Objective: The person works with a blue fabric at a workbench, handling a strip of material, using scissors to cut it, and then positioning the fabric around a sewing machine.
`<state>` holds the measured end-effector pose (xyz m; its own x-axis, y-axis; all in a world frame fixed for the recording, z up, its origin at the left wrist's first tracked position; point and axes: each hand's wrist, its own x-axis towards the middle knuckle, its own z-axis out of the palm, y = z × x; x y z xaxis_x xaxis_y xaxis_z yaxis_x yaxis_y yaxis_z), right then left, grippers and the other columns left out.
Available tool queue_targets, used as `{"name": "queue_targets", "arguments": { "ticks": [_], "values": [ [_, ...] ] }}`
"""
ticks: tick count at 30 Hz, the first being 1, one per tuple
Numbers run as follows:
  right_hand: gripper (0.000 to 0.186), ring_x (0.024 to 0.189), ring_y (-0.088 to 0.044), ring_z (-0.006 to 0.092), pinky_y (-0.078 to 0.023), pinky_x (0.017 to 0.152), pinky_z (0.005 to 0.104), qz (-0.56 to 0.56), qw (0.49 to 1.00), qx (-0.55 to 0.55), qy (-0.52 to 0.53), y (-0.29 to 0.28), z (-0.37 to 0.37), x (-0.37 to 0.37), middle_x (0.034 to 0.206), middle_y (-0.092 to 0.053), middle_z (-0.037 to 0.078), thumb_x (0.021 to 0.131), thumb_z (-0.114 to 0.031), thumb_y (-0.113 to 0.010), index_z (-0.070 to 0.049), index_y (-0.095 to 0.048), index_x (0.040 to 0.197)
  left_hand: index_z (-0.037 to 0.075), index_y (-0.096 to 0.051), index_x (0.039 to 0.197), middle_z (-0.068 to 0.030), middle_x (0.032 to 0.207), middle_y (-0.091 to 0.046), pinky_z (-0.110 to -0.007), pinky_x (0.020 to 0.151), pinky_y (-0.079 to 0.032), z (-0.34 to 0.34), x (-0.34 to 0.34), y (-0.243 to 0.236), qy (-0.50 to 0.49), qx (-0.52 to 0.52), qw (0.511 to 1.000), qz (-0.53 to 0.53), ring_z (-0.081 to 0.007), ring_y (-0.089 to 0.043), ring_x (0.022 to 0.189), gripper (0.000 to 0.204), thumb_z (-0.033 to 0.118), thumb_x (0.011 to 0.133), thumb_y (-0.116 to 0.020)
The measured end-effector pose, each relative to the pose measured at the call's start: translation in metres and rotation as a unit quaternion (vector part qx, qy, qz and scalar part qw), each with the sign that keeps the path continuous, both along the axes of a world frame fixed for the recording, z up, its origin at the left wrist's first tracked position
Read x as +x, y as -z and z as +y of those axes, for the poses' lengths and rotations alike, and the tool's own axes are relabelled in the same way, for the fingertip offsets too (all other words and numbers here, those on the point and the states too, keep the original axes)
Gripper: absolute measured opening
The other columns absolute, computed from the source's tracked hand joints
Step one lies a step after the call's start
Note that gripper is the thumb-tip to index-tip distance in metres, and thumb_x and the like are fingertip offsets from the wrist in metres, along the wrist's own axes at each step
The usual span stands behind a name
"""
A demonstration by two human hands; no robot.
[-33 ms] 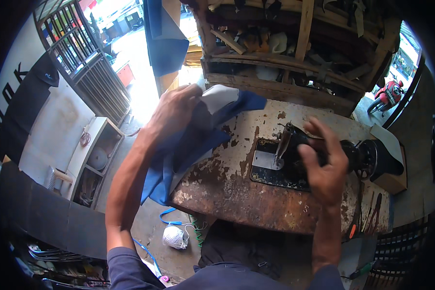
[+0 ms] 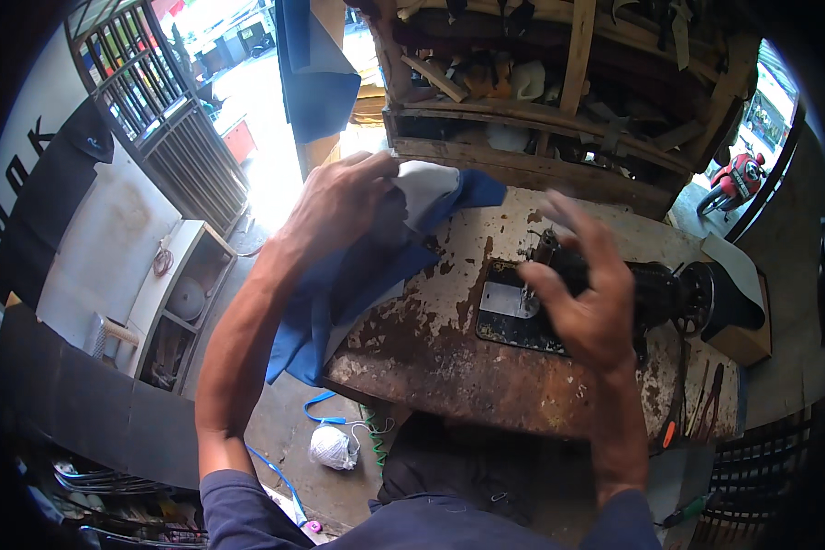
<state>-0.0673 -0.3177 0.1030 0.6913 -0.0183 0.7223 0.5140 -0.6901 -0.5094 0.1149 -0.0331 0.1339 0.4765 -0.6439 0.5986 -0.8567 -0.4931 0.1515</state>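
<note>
Blue fabric with a white piece (image 2: 426, 188) hangs over the left end of a worn work table (image 2: 449, 376). My left hand (image 2: 339, 206) grips its upper part, fingers curled into the cloth. My right hand (image 2: 582, 293) is raised over an old black sewing machine (image 2: 500, 298), fingers apart and holding nothing, partly hiding the needle area. Several long tools (image 2: 715, 403) lie on the table's right end beside the machine.
A wooden rack (image 2: 541, 119) stuffed with materials stands behind the table. A low white cabinet (image 2: 202, 275) is at the left. A white yarn ball (image 2: 330, 445) lies on the floor below the table. A red motorbike (image 2: 733, 183) stands outside at right.
My right hand has moved left and upward over the machine's head. My left hand has shifted slightly rightward and up with the fabric.
</note>
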Motion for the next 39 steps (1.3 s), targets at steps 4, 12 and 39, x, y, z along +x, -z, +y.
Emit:
{"name": "queue_targets", "arguments": {
  "ticks": [4,12,39],
  "values": [
    [0.08,0.121,-0.061,0.0375,-0.05,0.103,0.0473,0.005,0.997,-0.06,-0.052,-0.008,0.071,0.064,0.128,-0.064,0.021,0.082,-0.023,-0.081,-0.017,-0.041,0.152,0.003,-0.066,0.101,-0.0139,0.096,-0.069,-0.044,0.071,-0.055,-0.012,-0.082,-0.059,0.039,0.066,0.997,-0.021,-0.0334,-0.069,0.079,0.013,0.007,0.089,-0.068],
    [0.034,0.092,-0.075,0.0311,-0.06,0.089,0.0457,0.026,0.985,-0.156,0.063,-0.079,0.05,0.153,0.099,-0.076,0.016,0.093,-0.007,-0.048,-0.014,-0.076,0.11,0.007,-0.072,0.1,-0.0137,0.085,-0.074,-0.039,0.075,-0.057,0.116,-0.063,-0.125,-0.296,0.179,0.938,0.025,-0.0308,-0.073,0.078,0.017,0.015,0.085,-0.074],
    [0.036,0.082,-0.068,0.0186,-0.053,0.077,0.0342,-0.102,0.981,-0.09,0.135,-0.345,0.081,0.176,0.088,-0.072,0.008,0.091,-0.044,-0.065,-0.014,-0.078,0.104,0.001,-0.062,0.119,-0.0067,0.1,-0.071,-0.027,0.086,-0.055,0.395,-0.187,-0.307,-0.32,-0.072,0.94,0.098,-0.0131,-0.069,0.086,0.054,0.039,0.086,-0.08]
  ]
}}
